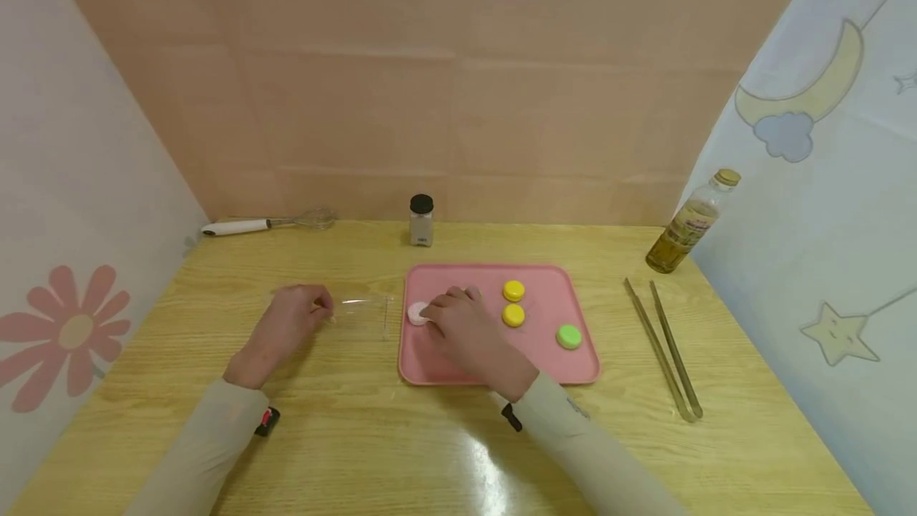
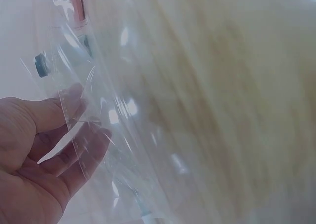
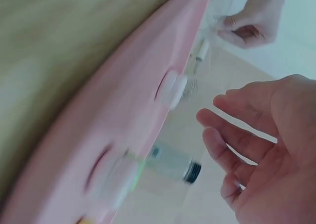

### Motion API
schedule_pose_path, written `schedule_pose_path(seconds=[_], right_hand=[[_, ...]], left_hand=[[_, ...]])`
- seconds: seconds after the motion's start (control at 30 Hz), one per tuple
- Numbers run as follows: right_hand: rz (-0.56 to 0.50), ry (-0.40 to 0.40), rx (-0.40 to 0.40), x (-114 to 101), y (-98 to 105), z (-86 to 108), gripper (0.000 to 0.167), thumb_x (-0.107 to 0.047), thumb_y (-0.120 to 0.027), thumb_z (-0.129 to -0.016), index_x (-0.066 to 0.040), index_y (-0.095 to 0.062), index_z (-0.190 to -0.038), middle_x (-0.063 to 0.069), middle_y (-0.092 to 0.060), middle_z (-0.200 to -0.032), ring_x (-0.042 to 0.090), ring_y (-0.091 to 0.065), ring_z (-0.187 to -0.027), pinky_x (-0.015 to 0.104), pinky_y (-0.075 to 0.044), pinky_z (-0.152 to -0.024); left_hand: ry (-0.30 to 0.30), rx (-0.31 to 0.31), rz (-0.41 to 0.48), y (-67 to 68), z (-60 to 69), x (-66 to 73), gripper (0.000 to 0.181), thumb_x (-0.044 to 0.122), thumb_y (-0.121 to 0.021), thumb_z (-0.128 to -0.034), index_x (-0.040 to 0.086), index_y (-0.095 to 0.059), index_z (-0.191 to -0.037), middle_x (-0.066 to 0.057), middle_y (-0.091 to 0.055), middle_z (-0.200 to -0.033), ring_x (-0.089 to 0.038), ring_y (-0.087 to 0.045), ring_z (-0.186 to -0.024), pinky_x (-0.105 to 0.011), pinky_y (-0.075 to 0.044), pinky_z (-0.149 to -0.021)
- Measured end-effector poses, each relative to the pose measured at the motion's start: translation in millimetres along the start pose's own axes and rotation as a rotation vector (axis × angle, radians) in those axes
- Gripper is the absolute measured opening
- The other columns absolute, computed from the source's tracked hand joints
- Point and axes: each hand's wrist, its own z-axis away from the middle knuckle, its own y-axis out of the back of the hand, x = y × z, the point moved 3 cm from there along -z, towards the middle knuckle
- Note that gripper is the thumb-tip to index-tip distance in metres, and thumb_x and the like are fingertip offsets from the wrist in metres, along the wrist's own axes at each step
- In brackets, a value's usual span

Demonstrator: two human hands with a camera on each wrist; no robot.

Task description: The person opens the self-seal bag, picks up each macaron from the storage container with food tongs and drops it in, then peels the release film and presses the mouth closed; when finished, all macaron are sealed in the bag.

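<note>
My left hand [image 1: 290, 321] pinches the edge of a clear plastic bag [image 1: 361, 321] at the left of the tray. In the left wrist view the thumb and fingers [image 2: 101, 142] hold the crinkled film [image 2: 131, 130]. My right hand [image 1: 469, 337] is over the pink tray [image 1: 494, 369], close to a white macaron [image 1: 416, 314]. The right wrist view has its fingers loosely bent and holding nothing, apart from that macaron [image 3: 171, 89]. Two yellow macarons [image 1: 513, 302] and a green one [image 1: 569, 336] lie farther right. Another macaron [image 1: 473, 293] is partly hidden behind the right hand.
Metal tongs [image 1: 666, 353] lie right of the tray. An oil bottle [image 1: 688, 229] stands in the back right corner. A black-lidded jar [image 1: 421, 221] stands behind the tray, and a whisk [image 1: 268, 224] lies along the back left edge.
</note>
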Motion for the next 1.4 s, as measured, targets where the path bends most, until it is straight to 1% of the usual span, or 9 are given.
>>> schedule_pose_path(seconds=[0.23, 0.43, 0.67, 0.73, 0.87, 0.97, 1.13, 1.27, 1.4], right_hand=[[-0.043, 0.008, 0.102, 22, 14, 45.1, 0.019, -0.010, -0.078, -0.090, -0.006, -0.076, -0.108, 0.006, -0.073, -0.103, 0.025, -0.064, -0.095, 0.039, -0.052, -0.086], [-0.088, -0.063, 0.158, 37, 25, 83.7, 0.021, -0.010, -0.079, -0.089, -0.006, -0.076, -0.110, 0.005, -0.071, -0.102, 0.025, -0.065, -0.093, 0.039, -0.055, -0.080], [-0.006, -0.130, 0.193, 51, 34, 131.4, 0.035, -0.015, -0.082, -0.086, -0.004, -0.072, -0.118, 0.008, -0.069, -0.105, 0.025, -0.067, -0.092, 0.039, -0.058, -0.072], [-0.008, -0.178, 0.198, 56, 37, 146.5, 0.037, -0.016, -0.081, -0.087, -0.005, -0.071, -0.121, 0.008, -0.068, -0.105, 0.024, -0.067, -0.090, 0.039, -0.058, -0.068], [-0.049, -0.336, 0.164, 69, 45, 176.0, 0.040, -0.016, -0.079, -0.090, -0.008, -0.068, -0.128, 0.008, -0.066, -0.108, 0.020, -0.065, -0.082, 0.033, -0.053, -0.058], [-0.068, -0.457, 0.123, 77, 51, 196.7, 0.041, -0.018, -0.076, -0.093, -0.009, -0.066, -0.132, 0.008, -0.065, -0.111, 0.020, -0.065, -0.084, 0.033, -0.051, -0.058], [-0.083, -0.614, 0.109, 89, 63, 229.1, 0.042, -0.020, -0.072, -0.096, -0.005, -0.062, -0.134, 0.011, -0.064, -0.113, 0.029, -0.065, -0.093, 0.043, -0.053, -0.062], [-0.060, -0.690, 0.141, 98, 70, 252.7, 0.043, -0.018, -0.072, -0.095, 0.001, -0.061, -0.133, 0.016, -0.063, -0.109, 0.033, -0.064, -0.089, 0.049, -0.052, -0.061], [-0.041, -0.776, 0.123, 114, 75, 271.2, 0.046, -0.020, -0.068, -0.098, 0.007, -0.056, -0.134, 0.026, -0.057, -0.110, 0.039, -0.061, -0.089, 0.054, -0.051, -0.061]], left_hand=[[0.009, 0.001, 0.020, 0.8, 0.0, 1.1, 0.006, -0.004, -0.074, -0.0896, 0.002, -0.072, -0.088, -0.008, -0.072, -0.087, -0.016, -0.062, -0.074, -0.037, -0.051, -0.065], [0.032, -0.010, 0.016, 0.1, 1.1, 1.5, 0.006, -0.003, -0.072, -0.0908, 0.003, -0.072, -0.089, -0.008, -0.071, -0.088, -0.015, -0.060, -0.073, -0.035, -0.050, -0.065], [0.044, -0.014, 0.018, 0.7, 0.7, 1.3, 0.007, -0.003, -0.072, -0.0912, 0.003, -0.072, -0.088, -0.006, -0.071, -0.087, -0.015, -0.058, -0.071, -0.034, -0.049, -0.063], [0.042, -0.012, 0.012, 0.5, 0.6, 1.1, 0.007, -0.003, -0.072, -0.0909, 0.003, -0.071, -0.088, -0.006, -0.071, -0.087, -0.015, -0.059, -0.072, -0.035, -0.049, -0.064], [0.023, -0.005, 0.001, -0.9, 0.4, 0.7, 0.007, -0.003, -0.073, -0.0907, 0.004, -0.072, -0.087, -0.006, -0.071, -0.086, -0.015, -0.060, -0.073, -0.035, -0.050, -0.065], [0.012, 0.000, 0.003, -1.8, 0.3, 1.0, 0.008, -0.003, -0.072, -0.0912, 0.004, -0.072, -0.087, -0.005, -0.071, -0.086, -0.015, -0.059, -0.072, -0.035, -0.050, -0.065], [0.023, -0.011, 0.028, -1.4, 2.6, 1.9, 0.008, -0.004, -0.069, -0.0928, 0.003, -0.073, -0.090, -0.005, -0.071, -0.089, -0.015, -0.059, -0.074, -0.037, -0.050, -0.067], [0.020, -0.017, 0.034, -0.6, 4.1, 2.4, 0.006, -0.003, -0.067, -0.0941, 0.000, -0.072, -0.093, -0.006, -0.071, -0.091, -0.017, -0.062, -0.078, -0.038, -0.051, -0.069], [0.021, -0.022, 0.032, -0.3, 3.4, 2.5, 0.006, -0.003, -0.067, -0.0944, 0.000, -0.072, -0.093, -0.006, -0.071, -0.090, -0.016, -0.061, -0.076, -0.037, -0.051, -0.068]])
